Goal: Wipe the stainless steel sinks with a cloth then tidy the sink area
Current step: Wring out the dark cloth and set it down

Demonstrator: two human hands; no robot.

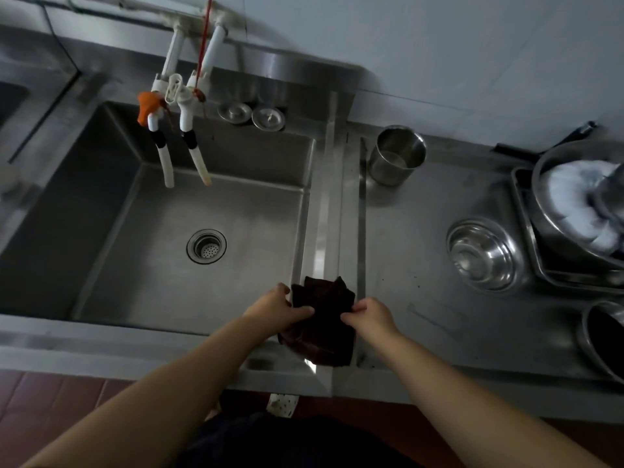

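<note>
A dark brown cloth lies bunched on the steel ridge between the sink and the counter, near the front edge. My left hand grips its left side and my right hand pinches its right side. The stainless steel sink spreads to the left, with a round drain strainer in its floor. Two white taps with hoses hang over its back edge, one with an orange handle.
Two round steel drain plugs sit on the back ledge. On the counter to the right stand a steel cup, a small steel bowl, a tray holding a pan with white plates, and a dark pot.
</note>
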